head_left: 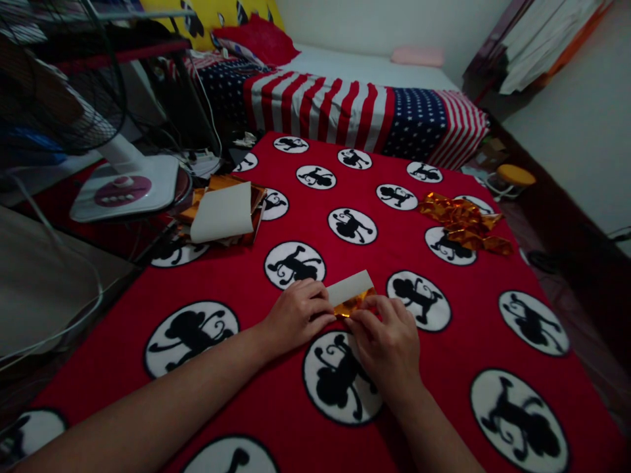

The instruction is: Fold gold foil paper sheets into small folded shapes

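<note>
A sheet of paper [351,289], pale on one face and shiny gold on the other, lies partly folded on the red cloth. My left hand [298,314] grips its left end, fingers pressed together. At the lower right edge, my right hand [387,338] pinches the gold part between thumb and fingers. A stack of similar sheets [224,213] with a pale one on top rests at the left. Several folded shiny gold pieces [463,222] lie in a pile at the right.
The red cloth [236,279] has white circles with black monkey figures. A white fan base [128,187] stands at the left, with cables nearby. Behind is a bed [345,108] with a striped, starred cover. A yellow-topped stool [515,175] is at the right.
</note>
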Demonstrator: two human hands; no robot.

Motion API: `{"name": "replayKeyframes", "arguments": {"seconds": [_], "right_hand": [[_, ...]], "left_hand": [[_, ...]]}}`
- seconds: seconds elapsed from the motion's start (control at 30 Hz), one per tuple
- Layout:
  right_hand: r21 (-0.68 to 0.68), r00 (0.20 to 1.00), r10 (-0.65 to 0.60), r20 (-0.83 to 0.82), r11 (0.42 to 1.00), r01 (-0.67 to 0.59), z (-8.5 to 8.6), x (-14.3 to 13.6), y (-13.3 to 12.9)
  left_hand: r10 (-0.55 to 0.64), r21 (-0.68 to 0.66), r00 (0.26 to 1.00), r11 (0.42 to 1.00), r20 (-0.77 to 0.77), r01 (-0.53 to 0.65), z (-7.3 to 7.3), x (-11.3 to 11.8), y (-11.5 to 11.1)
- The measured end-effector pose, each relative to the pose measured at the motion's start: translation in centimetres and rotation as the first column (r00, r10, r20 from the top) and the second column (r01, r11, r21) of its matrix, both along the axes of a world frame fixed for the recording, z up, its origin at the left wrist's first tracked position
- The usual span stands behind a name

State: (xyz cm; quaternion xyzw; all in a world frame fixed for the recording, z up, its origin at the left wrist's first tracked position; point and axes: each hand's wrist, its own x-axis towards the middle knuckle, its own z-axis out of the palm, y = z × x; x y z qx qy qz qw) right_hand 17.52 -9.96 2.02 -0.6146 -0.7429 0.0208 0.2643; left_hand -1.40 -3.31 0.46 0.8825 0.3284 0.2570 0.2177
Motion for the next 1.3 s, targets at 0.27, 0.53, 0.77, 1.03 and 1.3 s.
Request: {"name": "replayKeyframes", "arguments": {"seconds": [0.27, 0.53, 0.77, 1.03, 1.3], "right_hand": [[-0.149, 0.993, -0.109, -0.047, 0.984, 0.100, -0.9, -0.5, -0.6], [-0.187, 0.982, -0.183, -0.052, 0.968, 0.170, -0.5, -0.8, -0.3], [-0.144, 0.977, -0.213, -0.004, 0.967, 0.210, -0.6, -1.0, 0.1], [-0.150, 0.970, -0.242, -0.017, 0.960, 0.237, -0.9, -1.1, 0.2], [-0.149, 0.970, -0.243, -0.012, 0.959, 0.239, -0.8, -1.2, 0.4]], "left_hand": [[0.005, -0.038, 1.000, 0.999, 0.016, -0.004, 0.3, 0.3, 0.1], [0.078, -0.100, 0.997, 0.992, -0.013, -0.079, 0.3, 0.8, 0.5], [0.105, -0.170, 0.994, 0.980, -0.021, -0.107, 0.8, 1.1, 0.7], [0.149, -0.175, 0.989, 0.973, -0.024, -0.150, 0.7, 1.2, 0.6], [0.174, -0.145, 0.983, 0.973, -0.052, -0.180, 0.9, 1.6, 0.4]]}}
